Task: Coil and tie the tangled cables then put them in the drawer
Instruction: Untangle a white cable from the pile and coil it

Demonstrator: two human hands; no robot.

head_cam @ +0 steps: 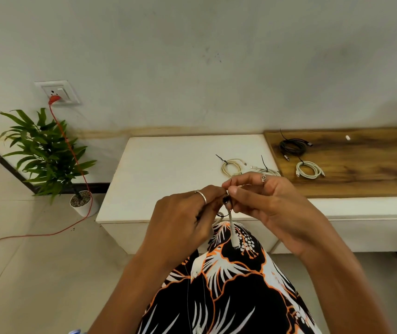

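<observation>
My left hand (183,213) and my right hand (267,203) meet in front of the white cabinet (163,169), both pinching a small white cable (231,227) with a black tie around it. The cable's plug end hangs down over my patterned skirt. On the cabinet top behind my hands lie a cream coiled cable (231,167) and a white tied cable (265,169), each with a black tie. On the wooden top (361,169) to the right lie a black coiled cable (292,145) and a white coiled cable (309,169).
A potted plant (48,153) stands on the floor at the left. A red cord (72,150) runs from the wall socket (57,92) down across the floor. A small white piece (348,137) lies far back on the wooden top. The cabinet's front face is below my hands.
</observation>
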